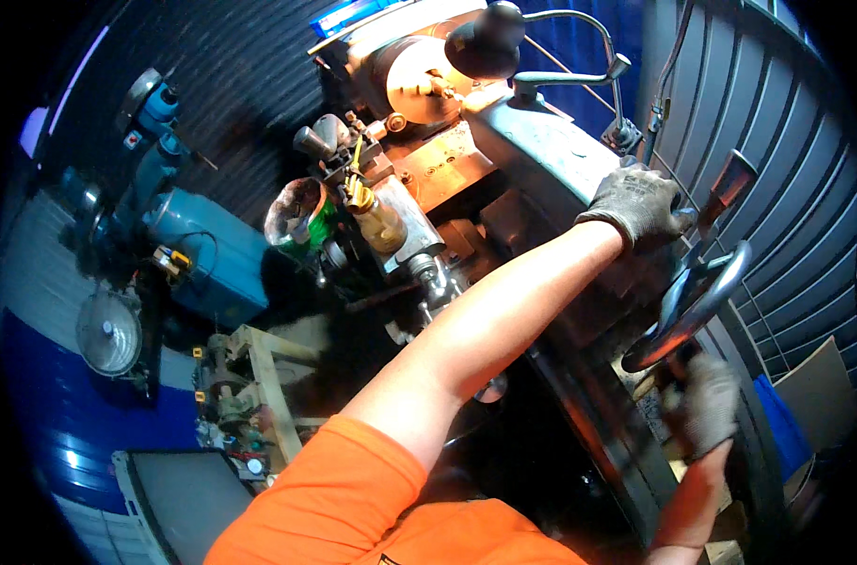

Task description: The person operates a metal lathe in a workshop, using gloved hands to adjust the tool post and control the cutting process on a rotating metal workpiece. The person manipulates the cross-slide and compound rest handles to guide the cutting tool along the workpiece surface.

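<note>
My left hand (640, 207), in a grey work glove, reaches across to the near end of the lathe's pale tailstock (551, 141). Its fingers curl down over that end, though what lies beneath them is partly hidden. Lower right, my gloved right hand (706, 405) is smeared by motion just below the rim of a metal handwheel (715, 299); whether it touches the rim I cannot tell. A lever with a dark reddish grip (729, 181) rises beside the wheel. Farther off, the lathe's round chuck (414, 80) is brightly lit.
A black work lamp (488, 42) hangs over the chuck. Left of the tailstock are the tool carriage (428, 174), a yellowish bottle (379, 221) and a green bucket (301, 215). A blue machine (207, 250) stands farther left. Cardboard (819, 391) leans against the right wall.
</note>
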